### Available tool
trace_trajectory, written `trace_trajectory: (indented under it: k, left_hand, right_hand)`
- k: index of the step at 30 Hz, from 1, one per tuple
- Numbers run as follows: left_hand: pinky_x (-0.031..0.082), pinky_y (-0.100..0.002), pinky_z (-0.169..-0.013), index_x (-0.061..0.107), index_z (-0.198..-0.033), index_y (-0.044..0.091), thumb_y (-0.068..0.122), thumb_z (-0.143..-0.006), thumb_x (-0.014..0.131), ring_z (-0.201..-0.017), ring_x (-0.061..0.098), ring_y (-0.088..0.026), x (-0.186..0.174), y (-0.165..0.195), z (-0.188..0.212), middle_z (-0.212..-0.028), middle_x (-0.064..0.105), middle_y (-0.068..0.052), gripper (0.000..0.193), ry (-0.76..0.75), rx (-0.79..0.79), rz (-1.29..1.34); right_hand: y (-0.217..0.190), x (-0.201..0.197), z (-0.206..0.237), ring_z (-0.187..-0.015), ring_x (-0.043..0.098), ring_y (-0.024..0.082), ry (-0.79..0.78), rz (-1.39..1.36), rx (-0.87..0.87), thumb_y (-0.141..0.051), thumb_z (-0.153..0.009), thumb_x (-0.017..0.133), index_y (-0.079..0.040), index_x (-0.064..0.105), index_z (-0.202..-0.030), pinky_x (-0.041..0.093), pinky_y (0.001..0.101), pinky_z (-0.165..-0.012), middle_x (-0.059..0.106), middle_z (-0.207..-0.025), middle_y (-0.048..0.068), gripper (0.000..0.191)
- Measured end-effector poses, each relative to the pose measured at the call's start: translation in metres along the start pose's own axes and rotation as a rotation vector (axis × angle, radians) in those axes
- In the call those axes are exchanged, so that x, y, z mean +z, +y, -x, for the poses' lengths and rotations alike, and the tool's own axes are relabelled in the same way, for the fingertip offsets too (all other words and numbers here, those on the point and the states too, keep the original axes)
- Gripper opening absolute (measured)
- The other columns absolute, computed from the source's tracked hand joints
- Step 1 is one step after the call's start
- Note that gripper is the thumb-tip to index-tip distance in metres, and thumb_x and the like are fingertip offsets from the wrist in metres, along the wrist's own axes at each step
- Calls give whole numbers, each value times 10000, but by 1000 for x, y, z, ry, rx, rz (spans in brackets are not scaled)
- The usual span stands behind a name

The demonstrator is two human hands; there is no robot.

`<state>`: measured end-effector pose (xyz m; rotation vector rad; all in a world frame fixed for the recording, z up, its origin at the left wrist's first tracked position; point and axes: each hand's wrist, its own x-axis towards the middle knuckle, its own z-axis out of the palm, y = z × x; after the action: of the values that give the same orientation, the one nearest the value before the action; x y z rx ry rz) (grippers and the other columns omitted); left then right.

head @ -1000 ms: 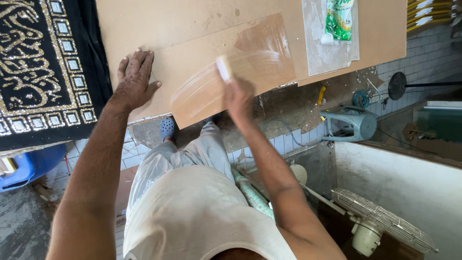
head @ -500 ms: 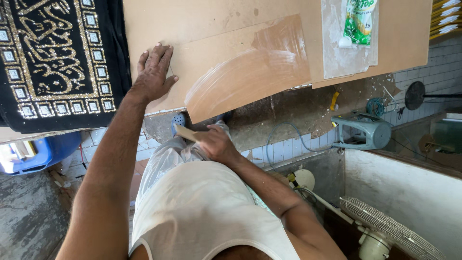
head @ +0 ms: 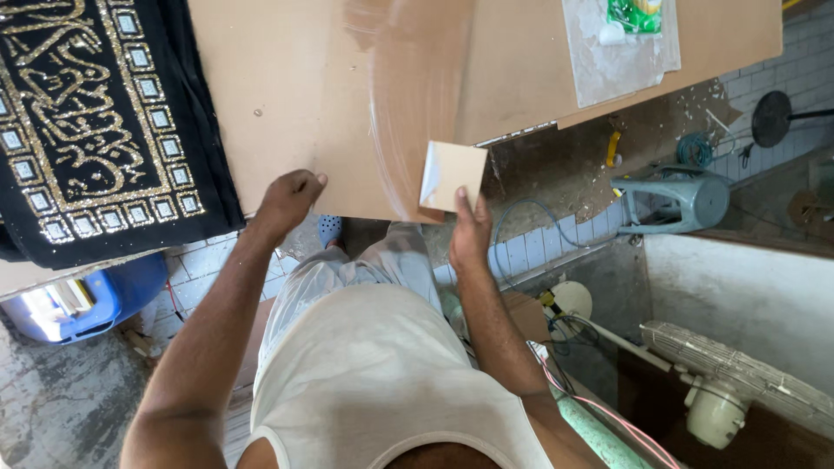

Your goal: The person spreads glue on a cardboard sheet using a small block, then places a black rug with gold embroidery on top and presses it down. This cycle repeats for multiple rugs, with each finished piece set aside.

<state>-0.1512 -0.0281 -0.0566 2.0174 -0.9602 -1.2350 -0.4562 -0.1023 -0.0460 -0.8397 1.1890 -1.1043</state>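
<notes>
A small square card [head: 453, 176], tan on its face with a pale flap curling at its left edge, is being held up by the right hand [head: 470, 233] at the near edge of the brown board [head: 287, 95]; the card is being pinched at its lower edge between the thumb and the other fingers, which are being kept pressed together behind it; the left hand [head: 287, 201] is being rested on the near edge of the same board, its fingers curled down and pressed against the surface, well apart from the card; the board is being carried on the worktop, and a glossy, darker streak [head: 408, 87] is being shown across its middle, running up from just beside the card; a clear plastic sheet [head: 621, 52] with a green packet [head: 634, 13] on it is being seen at the far right of the board; a black cloth with gold ornament [head: 95, 122] is lying to the left, touching the board's left edge; below, a blue container [head: 69, 304] is standing on the floor at the left, and a fan [head: 738, 382] is lying at the lower right.
</notes>
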Motion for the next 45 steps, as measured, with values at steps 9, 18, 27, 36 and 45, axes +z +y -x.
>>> trace_trajectory:
  k: [9, 18, 27, 36, 45]
  left_hand:
    - [552, -492, -733, 756, -894, 93, 505, -933, 741, -786, 690, -338, 36, 46, -25, -869, 717, -162, 414, 96, 122, -581]
    - [156, -797, -1115, 368, -1607, 134, 519, -931, 704, -1546, 233, -283, 8, 46, -53, -1701, 294, -23, 848, 174, 548, -969]
    - [180, -780, -1129, 379, -1577, 133, 507, -915, 659, -1528, 248, -309, 1, 59, -53, -1684, 277, -21, 810, 79, 459, -947]
    - [191, -793, -1132, 429, -1562, 158, 264, -1092, 486, -1528, 276, -285, -3, 56, -51, -1669, 331, -8, 485, 135, 468, -899]
    - [166, -786, -1130, 452, -1532, 167, 164, -1050, 470, -1518, 279, -272, -3, 55, -53, -1653, 357, 10, 482, 137, 440, -818]
  right_hand:
    - [-26, -14, -28, -1067, 636, 165, 62, 561, -324, -267, -1071, 641, -42, 703, -1225, 510, 335, -956, 691, -1138, 60, 280]
    - [21, 10, 25, -1245, 534, 383, -252, 1326, -990, -74, -921, 665, -144, 692, -1293, 391, 571, -1080, 577, -1353, 184, 380]
    - [-8, -6, -10, -1015, 647, 269, 52, 1364, -797, -94, -1013, 614, -69, 674, -1274, 448, 477, -923, 713, -1201, 105, 268]
    - [-13, 56, 17, -942, 644, 271, -679, 1117, -949, -61, -954, 642, -3, 651, -1221, 485, 443, -891, 719, -1076, 137, 274]
    - [-4, 65, -8, -887, 615, 256, -895, 1230, -1175, -43, -966, 687, 49, 671, -1192, 484, 438, -848, 679, -1022, 134, 245]
